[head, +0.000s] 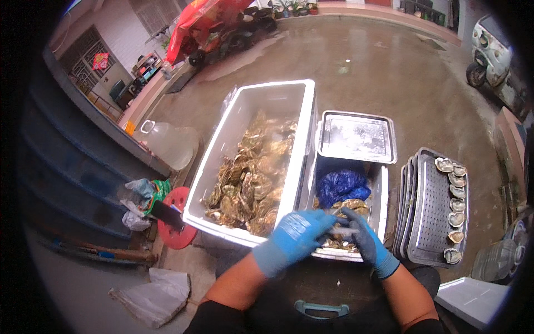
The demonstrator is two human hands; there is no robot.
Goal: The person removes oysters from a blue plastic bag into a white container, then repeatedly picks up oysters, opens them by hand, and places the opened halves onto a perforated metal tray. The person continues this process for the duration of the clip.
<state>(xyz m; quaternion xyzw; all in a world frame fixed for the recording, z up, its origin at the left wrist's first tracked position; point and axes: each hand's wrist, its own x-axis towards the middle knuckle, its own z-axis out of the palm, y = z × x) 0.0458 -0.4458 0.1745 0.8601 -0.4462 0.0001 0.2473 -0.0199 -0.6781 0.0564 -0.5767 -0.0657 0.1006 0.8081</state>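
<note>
My left hand (294,234), in a blue work glove, reaches over the front of a small white foam box (383,204). My right hand (369,240), in a blue and grey glove, faces it across the same box. A pale, narrow thing (345,231) shows between them, blurred, at the right hand's thumb; I cannot tell if it is a shell or a tool. The left fingertips are mostly hidden. Oysters (352,204) and a crumpled blue plastic bag (344,186) lie in that box. To the left, a larger foam box (298,167) holds many unopened oysters (246,183).
A metal tray (356,135) rests across the small box's far end. Right of it, stacked perforated trays (429,208) carry a column of opened oysters (456,218). A red stool (177,240) with a dark phone-like object (167,215) stands left. A foam lid (473,298) lies lower right.
</note>
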